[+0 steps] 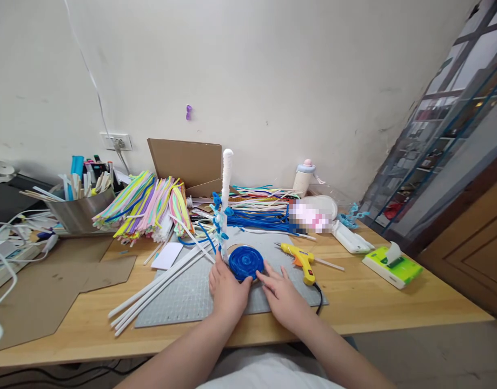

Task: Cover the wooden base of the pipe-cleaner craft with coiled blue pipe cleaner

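A flat blue disc (pixel 246 261), coiled in a spiral of what looks like pipe cleaner, is between my hands. My left hand (pixel 227 286) grips its left and near edge, with fingers reaching up by the foot of a white fuzzy post (pixel 227 178). Blue and pale leaf-like pieces (pixel 220 219) climb along this upright post. At the disc's right edge, my right hand (pixel 278 292) holds on with thumb and fingertips. Both hands rest over the grey cutting mat (pixel 179 302). The disc's underside is hidden.
A yellow hot glue gun (pixel 303 260) lies on the right, its cord running off the near side. Long white sticks (pixel 159 289) cross the mat's left. Behind are bundled pipe cleaners (pixel 146 202), blue stems (pixel 258 220) and a bottle (pixel 304 178). A tissue pack (pixel 392 267) sits far right.
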A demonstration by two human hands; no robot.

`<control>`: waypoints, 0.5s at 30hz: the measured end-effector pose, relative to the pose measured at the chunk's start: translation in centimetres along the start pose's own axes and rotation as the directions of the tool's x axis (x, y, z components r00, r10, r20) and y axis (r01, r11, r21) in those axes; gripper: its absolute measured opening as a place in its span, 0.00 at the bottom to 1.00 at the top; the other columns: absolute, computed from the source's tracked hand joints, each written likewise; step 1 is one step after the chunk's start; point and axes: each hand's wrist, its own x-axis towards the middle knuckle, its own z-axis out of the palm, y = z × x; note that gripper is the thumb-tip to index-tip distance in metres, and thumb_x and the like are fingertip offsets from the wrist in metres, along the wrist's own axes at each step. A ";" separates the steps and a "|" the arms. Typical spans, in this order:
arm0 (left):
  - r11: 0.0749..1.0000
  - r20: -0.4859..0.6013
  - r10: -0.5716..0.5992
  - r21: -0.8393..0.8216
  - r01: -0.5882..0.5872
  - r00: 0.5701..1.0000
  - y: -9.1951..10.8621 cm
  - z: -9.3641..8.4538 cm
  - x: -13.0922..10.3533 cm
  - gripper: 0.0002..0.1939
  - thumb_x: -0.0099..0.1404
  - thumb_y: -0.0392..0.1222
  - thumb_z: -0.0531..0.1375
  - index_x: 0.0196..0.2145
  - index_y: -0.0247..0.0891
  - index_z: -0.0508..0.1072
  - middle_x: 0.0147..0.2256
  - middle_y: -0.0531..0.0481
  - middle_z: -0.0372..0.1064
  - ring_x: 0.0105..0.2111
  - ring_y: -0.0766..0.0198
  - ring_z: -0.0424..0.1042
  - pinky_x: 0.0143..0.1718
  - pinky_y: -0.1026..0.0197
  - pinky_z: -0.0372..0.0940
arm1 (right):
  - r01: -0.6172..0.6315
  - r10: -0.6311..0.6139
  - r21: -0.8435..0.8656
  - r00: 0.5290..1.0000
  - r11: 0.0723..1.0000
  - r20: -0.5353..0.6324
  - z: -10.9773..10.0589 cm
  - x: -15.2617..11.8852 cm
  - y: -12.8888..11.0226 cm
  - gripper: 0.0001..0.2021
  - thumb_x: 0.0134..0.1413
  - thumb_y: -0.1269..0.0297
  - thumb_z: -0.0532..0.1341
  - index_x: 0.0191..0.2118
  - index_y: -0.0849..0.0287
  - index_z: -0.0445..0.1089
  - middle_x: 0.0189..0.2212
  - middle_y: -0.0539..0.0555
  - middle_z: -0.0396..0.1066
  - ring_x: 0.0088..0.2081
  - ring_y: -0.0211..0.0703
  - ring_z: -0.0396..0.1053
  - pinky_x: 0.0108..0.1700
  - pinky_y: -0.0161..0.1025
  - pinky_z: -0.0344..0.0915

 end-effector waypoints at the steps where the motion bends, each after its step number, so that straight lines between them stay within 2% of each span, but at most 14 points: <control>1: 1.000 0.006 0.001 -0.004 -0.001 1.000 0.1 0.0 -0.1 0.51 0.51 0.45 0.65 0.63 0.31 0.39 0.56 0.32 0.56 0.59 0.44 0.54 0.57 0.47 0.49 | 0.027 -0.028 -0.023 0.999 0.999 -0.021 0.1 -0.1 -0.1 0.23 0.58 0.71 0.46 0.59 0.59 0.61 0.62 0.59 0.52 0.64 0.46 0.47 0.64 0.58 0.38; 4: 1.000 0.036 -0.005 -0.019 0.005 0.999 0.1 -0.2 0.0 0.50 0.52 0.46 0.64 0.62 0.29 0.38 0.56 0.30 0.55 0.58 0.42 0.54 0.57 0.46 0.49 | 0.121 -0.125 -0.066 0.991 0.990 -0.044 0.8 -0.7 -0.4 0.24 0.60 0.70 0.46 0.62 0.56 0.55 0.63 0.55 0.50 0.64 0.45 0.48 0.64 0.60 0.39; 7: 0.998 0.047 -0.013 -0.068 0.016 0.999 -0.1 -0.4 0.3 0.50 0.51 0.44 0.65 0.62 0.31 0.40 0.56 0.31 0.56 0.59 0.42 0.54 0.58 0.45 0.49 | 0.158 -0.161 -0.085 0.987 0.984 -0.029 1.5 -1.1 -0.6 0.23 0.63 0.65 0.45 0.63 0.56 0.52 0.63 0.55 0.50 0.64 0.46 0.48 0.63 0.60 0.42; 10: 0.967 0.055 -0.039 -0.250 0.052 0.998 -0.7 -0.5 1.0 0.48 0.48 0.36 0.65 0.61 0.35 0.44 0.54 0.35 0.59 0.56 0.47 0.58 0.57 0.47 0.52 | 0.173 -0.175 -0.122 0.985 0.977 -0.007 1.8 -1.1 -0.5 0.24 0.64 0.63 0.44 0.64 0.57 0.50 0.64 0.55 0.47 0.64 0.47 0.46 0.64 0.60 0.42; 12: 0.867 0.063 -0.114 -0.482 0.130 0.992 -1.3 -0.7 1.7 0.40 0.50 0.33 0.62 0.59 0.36 0.49 0.52 0.37 0.62 0.53 0.53 0.63 0.54 0.51 0.57 | 0.170 -0.171 -0.147 0.985 0.974 0.004 1.7 -1.1 -0.5 0.24 0.63 0.64 0.44 0.64 0.58 0.50 0.64 0.54 0.46 0.65 0.47 0.45 0.64 0.60 0.41; 15: 0.580 0.154 -0.193 -0.779 0.239 0.969 -2.3 -1.6 2.7 0.28 0.52 0.34 0.59 0.51 0.36 0.59 0.47 0.40 0.68 0.48 0.57 0.68 0.47 0.57 0.63 | 0.165 -0.166 -0.164 0.986 0.972 0.011 1.5 -1.1 -0.7 0.24 0.63 0.64 0.45 0.64 0.58 0.50 0.64 0.54 0.45 0.64 0.48 0.46 0.64 0.60 0.41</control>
